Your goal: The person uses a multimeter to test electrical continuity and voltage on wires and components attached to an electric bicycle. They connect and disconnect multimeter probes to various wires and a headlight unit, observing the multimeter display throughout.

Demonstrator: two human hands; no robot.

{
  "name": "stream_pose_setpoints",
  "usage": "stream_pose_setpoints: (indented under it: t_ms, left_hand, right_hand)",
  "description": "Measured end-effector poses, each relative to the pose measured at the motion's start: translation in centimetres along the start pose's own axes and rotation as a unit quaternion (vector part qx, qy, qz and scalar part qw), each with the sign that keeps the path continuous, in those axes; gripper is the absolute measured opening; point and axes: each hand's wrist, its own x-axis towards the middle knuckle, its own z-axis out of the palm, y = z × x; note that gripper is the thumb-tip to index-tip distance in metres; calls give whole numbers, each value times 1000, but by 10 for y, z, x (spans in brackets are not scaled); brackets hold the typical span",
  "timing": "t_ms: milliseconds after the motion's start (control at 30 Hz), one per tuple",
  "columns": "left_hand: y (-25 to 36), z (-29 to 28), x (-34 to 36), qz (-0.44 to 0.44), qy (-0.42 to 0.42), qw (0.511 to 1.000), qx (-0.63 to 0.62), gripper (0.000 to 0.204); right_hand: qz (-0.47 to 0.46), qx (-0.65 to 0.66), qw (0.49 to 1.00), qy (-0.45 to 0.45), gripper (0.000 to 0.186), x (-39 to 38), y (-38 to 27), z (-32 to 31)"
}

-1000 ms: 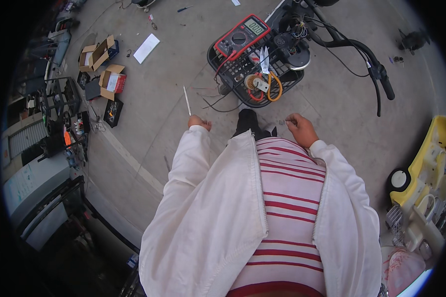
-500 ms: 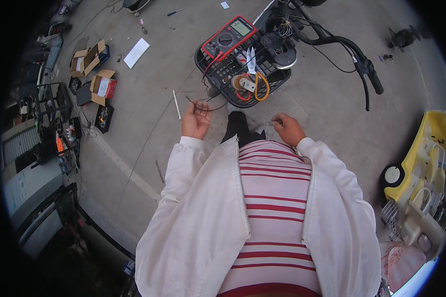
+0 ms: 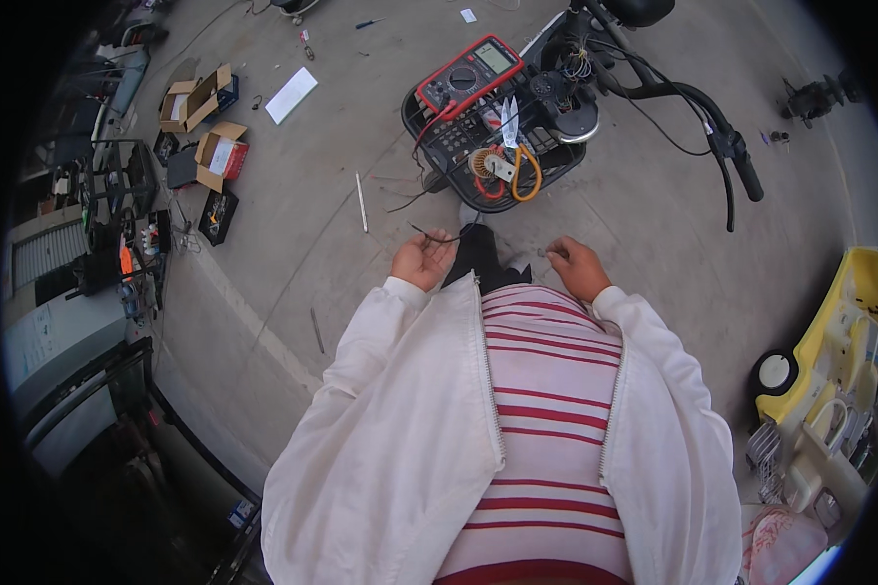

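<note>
My left hand (image 3: pixel 423 261) is palm up in front of my body, its fingers loosely curled. A dark wire (image 3: pixel 445 239) lies across its fingertips and runs up toward the basket. My right hand (image 3: pixel 578 268) is closed in a pinch on my other side; something small and greyish shows at the fingertips, too small to name. Ahead is a black basket (image 3: pixel 559 168), bearing a red multimeter (image 3: pixel 469 76), scissors (image 3: pixel 524 166) with orange handles and a copper-wound coil (image 3: pixel 479 163). Another dark wire (image 3: pixel 410 202) hangs below the basket, apart from my left hand.
Black handlebars (image 3: pixel 702 102) rise beyond the basket at right. A white stick (image 3: pixel 362 203) and a white sheet (image 3: pixel 292 96) lie on the floor. Opened cardboard boxes (image 3: pixel 222 156) stand at far left, and a yellow ride-on vehicle (image 3: pixel 818 336) is at right.
My left hand has moved right and closer to my body, with one wire across its fingers; another wire now hangs free of it. My right hand keeps its pinch. The whole view has shifted slightly.
</note>
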Motion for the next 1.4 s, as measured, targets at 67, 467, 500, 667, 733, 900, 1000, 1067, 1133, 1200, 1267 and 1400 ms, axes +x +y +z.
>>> stream_pose_setpoints:
  t_ms: [67, 467, 500, 667, 733, 900, 1000, 1067, 1133, 1200, 1267, 1400]
  left_hand:
    - [-8, -6, 19, -9, 0, 999, 34, 22]
    - [30, 4, 67, 26, 182, 983, 8, 87]
    - [41, -11, 79, 69, 175, 982, 25, 92]
    - [86, -34, 111, 69, 133, 988, 22, 93]
    - [102, -41, 135, -11, 131, 991, -23, 88]
    - [140, -36, 177, 180, 168, 953, 175, 60]
    - [160, -26, 192, 399, 165, 815, 388, 43]
    - [165, -9, 195, 408, 38, 711, 572, 43]
    - [160, 20, 184, 373, -43, 611, 697, 43]
    - [149, 50, 167, 312, -69, 544, 776, 41]
    - [142, 60, 161, 295, -94, 563, 766, 39]
    - [141, 48, 168, 381, -93, 489, 779, 35]
  right_hand:
    - [5, 2, 1000, -6, 19, 0, 0, 1]
    - [33, -4, 999, 3, 19, -7, -7, -6]
    - [32, -2, 999, 10, 19, -6, -8, -8]
    - [32, -7, 997, 63, 19, 10, -18, -24]
    - [19, -17, 997, 76, 19, 22, -43, -32]
    - [15, 33, 995, 97, 18, 63, -107, -27]
    - [3, 106, 991, 85, 17, 81, -128, -11]
    - [-9, 115, 991, 64, 17, 88, -137, -4]
    - [-18, 83, 995, 43, 17, 90, -146, -5]
    - [-15, 76, 996, 45, 18, 92, -142, -5]
    - [-18, 74, 996, 40, 19, 95, -136, -7]
    - [-13, 75, 997, 21, 19, 99, -130, -13]
